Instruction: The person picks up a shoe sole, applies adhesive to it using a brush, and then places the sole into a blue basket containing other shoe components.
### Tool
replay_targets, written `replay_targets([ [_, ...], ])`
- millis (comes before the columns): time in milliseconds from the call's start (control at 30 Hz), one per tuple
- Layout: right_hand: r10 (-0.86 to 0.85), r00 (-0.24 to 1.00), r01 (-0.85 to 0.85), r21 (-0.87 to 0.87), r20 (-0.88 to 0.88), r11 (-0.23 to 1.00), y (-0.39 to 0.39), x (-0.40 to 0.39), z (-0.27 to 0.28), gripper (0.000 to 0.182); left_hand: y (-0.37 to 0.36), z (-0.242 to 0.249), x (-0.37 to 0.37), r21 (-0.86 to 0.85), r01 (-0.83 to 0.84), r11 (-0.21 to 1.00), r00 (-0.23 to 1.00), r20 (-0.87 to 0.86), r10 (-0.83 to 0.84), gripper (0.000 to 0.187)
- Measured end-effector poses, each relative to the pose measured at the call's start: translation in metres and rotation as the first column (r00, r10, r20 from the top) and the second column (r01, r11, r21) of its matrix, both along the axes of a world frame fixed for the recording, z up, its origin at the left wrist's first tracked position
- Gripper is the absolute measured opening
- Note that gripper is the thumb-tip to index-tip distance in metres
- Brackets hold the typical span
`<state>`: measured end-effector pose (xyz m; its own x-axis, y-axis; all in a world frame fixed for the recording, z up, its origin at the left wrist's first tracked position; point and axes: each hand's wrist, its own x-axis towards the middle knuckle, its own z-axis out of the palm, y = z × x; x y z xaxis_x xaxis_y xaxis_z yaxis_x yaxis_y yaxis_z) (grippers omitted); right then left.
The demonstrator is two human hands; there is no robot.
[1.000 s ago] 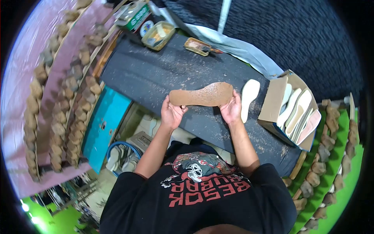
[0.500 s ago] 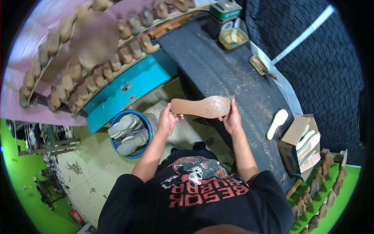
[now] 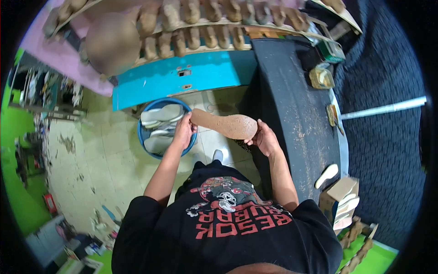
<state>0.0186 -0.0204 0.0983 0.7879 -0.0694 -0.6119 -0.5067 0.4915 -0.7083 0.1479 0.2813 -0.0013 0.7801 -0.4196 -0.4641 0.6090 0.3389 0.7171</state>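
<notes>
Fingers of both hands grip a flat, speckled brown insole endwise.

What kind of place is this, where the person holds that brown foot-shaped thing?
Probably a small shoe-making workshop. Both hands hold a brown insole, rows of foot-shaped shoe forms line the racks, and a blue tub and a cardboard box hold more soles.

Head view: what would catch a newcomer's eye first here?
A brown sole held at each end by the left hand and right hand, centre frame. Below its left end a blue tub of pale soles sits on the floor; rows of shoe lasts line shelves above.
</notes>
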Motion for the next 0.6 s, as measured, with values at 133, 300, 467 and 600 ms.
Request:
replay_targets([
  [133,0.208,0.978,-0.204,-0.119,0.019,0.972,0.004,0.044,0.0,0.052,0.024,0.009,-0.015,-0.034,-0.185,0.982,0.982,-0.036,0.184,0.03],
  [300,0.342,0.939,-0.332,-0.208,0.017,0.92,0.014,0.078,-0.017,0.044,0.043,0.008,-0.041,0.022,-0.274,0.961,0.955,-0.116,0.275,0.038],
  [467,0.452,0.891,-0.453,-0.12,-0.036,0.883,0.025,0.078,-0.073,0.044,0.058,-0.015,-0.072,0.257,-0.398,0.881,0.883,-0.153,0.443,0.04],
  [600,0.547,0.833,-0.553,-0.082,-0.084,0.829,0.038,0.077,-0.093,0.045,0.064,-0.014,-0.1,0.321,-0.451,0.833,0.784,-0.304,0.542,0.039],
])
